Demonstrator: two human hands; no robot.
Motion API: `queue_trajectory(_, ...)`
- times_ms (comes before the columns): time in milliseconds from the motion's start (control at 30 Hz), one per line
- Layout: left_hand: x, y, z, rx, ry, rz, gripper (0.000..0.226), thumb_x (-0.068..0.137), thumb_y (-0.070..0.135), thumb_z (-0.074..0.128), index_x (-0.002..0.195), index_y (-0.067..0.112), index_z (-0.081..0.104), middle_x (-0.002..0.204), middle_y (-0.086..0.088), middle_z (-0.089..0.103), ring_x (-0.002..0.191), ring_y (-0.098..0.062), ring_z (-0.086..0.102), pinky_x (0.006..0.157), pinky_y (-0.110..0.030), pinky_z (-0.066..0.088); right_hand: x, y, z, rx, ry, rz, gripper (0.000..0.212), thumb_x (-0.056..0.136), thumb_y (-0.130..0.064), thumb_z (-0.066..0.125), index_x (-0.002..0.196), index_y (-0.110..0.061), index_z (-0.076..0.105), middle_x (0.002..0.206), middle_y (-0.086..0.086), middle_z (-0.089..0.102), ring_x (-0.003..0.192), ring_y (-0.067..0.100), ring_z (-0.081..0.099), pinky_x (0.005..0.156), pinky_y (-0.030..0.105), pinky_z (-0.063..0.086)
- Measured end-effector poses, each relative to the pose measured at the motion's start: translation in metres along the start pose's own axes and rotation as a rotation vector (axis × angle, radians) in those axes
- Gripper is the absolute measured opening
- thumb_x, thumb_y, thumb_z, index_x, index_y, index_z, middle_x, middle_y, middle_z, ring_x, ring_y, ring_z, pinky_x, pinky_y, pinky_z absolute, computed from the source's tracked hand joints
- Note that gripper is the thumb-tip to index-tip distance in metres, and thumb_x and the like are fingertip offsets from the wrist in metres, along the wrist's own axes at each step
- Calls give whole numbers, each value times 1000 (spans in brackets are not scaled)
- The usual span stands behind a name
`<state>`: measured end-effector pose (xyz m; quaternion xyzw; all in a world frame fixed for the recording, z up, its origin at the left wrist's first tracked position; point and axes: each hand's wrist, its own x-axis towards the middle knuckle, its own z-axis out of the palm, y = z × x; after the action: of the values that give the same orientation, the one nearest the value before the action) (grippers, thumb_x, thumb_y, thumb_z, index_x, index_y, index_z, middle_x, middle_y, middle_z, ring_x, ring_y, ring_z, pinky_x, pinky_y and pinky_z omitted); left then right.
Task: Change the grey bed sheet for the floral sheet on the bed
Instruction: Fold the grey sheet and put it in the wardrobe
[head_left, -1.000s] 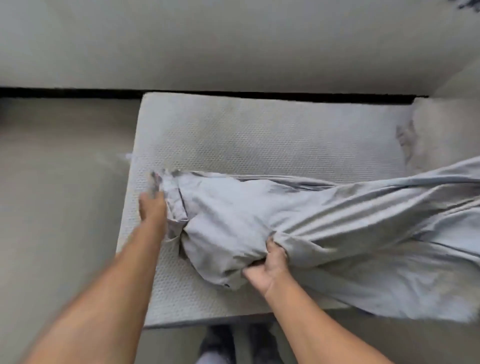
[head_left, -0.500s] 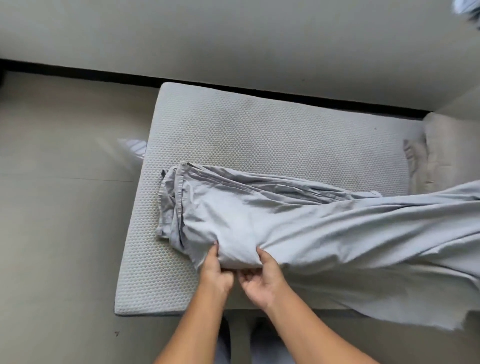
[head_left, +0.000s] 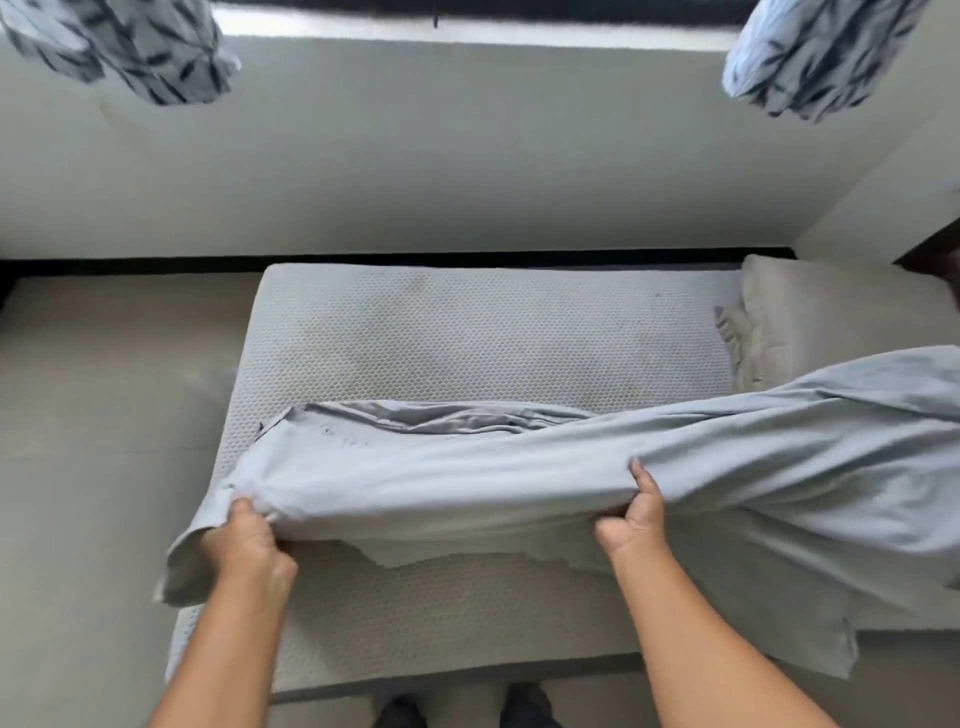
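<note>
At the near edge of the mattress (head_left: 467, 338), in the head view, the grey bed sheet (head_left: 519, 478) is lying bunched in a long band running from 8 o'clock to 3 o'clock, with its far end trailing off the bed's right side. The left hand (head_left: 249, 540) is gripping the band's left end, fingers curled round the cloth. The right hand (head_left: 636, 519) is pinching a fold near the middle, thumb on top.

The person seems to be gathering the sheet for removal. Bringing both hands together evenly would be lifting the loose hem clear.

At 2 o'clock a pillow (head_left: 831, 312) is resting just beside the trailing cloth and may be catching it. One leaf-printed cloth (head_left: 135, 47) is hanging at 11 o'clock and a second leaf-printed cloth (head_left: 810, 57) at 1 o'clock. Whether either belongs to the task I cannot tell.
</note>
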<state>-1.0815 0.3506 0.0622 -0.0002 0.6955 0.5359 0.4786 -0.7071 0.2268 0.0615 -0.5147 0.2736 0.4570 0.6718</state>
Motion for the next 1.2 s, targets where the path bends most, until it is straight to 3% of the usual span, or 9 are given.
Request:
queue_trajectory(100, -12, 13, 12, 52, 66, 113, 31, 88, 26, 64, 118, 18, 58, 118, -2, 69, 98, -19, 71, 88, -42, 58, 4, -49, -4, 41, -75, -18, 13, 91, -22, 61, 100, -18, 68, 85, 4, 78, 68, 23, 76, 67, 41, 62)
queue_trajectory(200, -37, 22, 29, 35, 68, 116, 39, 89, 17, 59, 127, 23, 55, 120, -1, 69, 98, -20, 71, 88, -48, 57, 18, -86, -9, 43, -75, -55, 65, 45, -16, 84, 109, -16, 67, 87, 8, 77, 77, 28, 75, 85, 46, 54)
queue_trajectory(367, -65, 33, 42, 81, 88, 89, 34, 87, 14, 60, 120, 23, 60, 116, -3, 65, 84, -20, 66, 62, -41, 58, 38, -110, -8, 11, -65, -6, 26, 99, -27, 46, 102, -14, 68, 79, 10, 77, 90, 30, 69, 99, 47, 48)
queue_trajectory(533, -54, 9, 20, 217, 68, 14, 44, 100, 31, 59, 140, 14, 51, 131, -5, 58, 112, -30, 59, 90, -65, 48, 56, -91, -53, -104, 84, 112, 31, 101, -26, 45, 110, -8, 68, 74, 12, 76, 73, 29, 75, 98, 48, 46)
queue_trajectory(633, -37, -25, 3, 222, 20, -90, 48, 102, 39, 55, 144, 16, 48, 141, -7, 57, 127, -32, 56, 88, -54, 53, 85, -72, -103, -160, 226, 101, 40, 99, -22, 48, 135, -9, 62, 105, 12, 76, 107, 33, 67, 100, 49, 48)
queue_trajectory(700, -30, -46, -7, 225, 16, -167, 44, 102, 41, 52, 140, 19, 50, 142, -6, 56, 128, -33, 54, 93, -52, 50, 86, -65, -133, -171, 257, 122, 33, 100, -18, 49, 127, -8, 64, 88, 11, 78, 86, 30, 73, 98, 48, 48)
queue_trajectory(933, 53, -148, -35, 244, -21, -388, 32, 100, 51, 50, 120, 29, 60, 113, 2, 67, 90, -21, 65, 60, -43, 60, 134, -37, -188, -190, 363, 121, 23, 105, -17, 47, 119, -10, 63, 70, 8, 76, 89, 26, 65, 100, 46, 47)
queue_trajectory(1100, 130, -193, -58, 208, 84, -229, 42, 84, 36, 79, 122, 24, 65, 115, 1, 73, 100, -25, 72, 86, -60, 57, 149, -28, -180, -268, 394, 113, 20, 105, -16, 48, 118, -12, 63, 105, 8, 70, 86, 23, 66, 97, 45, 48)
queue_trajectory(1200, 115, -164, -31, 218, 119, 46, 40, 75, 6, 75, 112, 16, 65, 119, -2, 72, 100, -20, 72, 85, -45, 60, 153, -27, -180, -310, 454, 90, 37, 102, -13, 50, 139, -13, 56, 129, 8, 66, 86, 23, 67, 92, 45, 50)
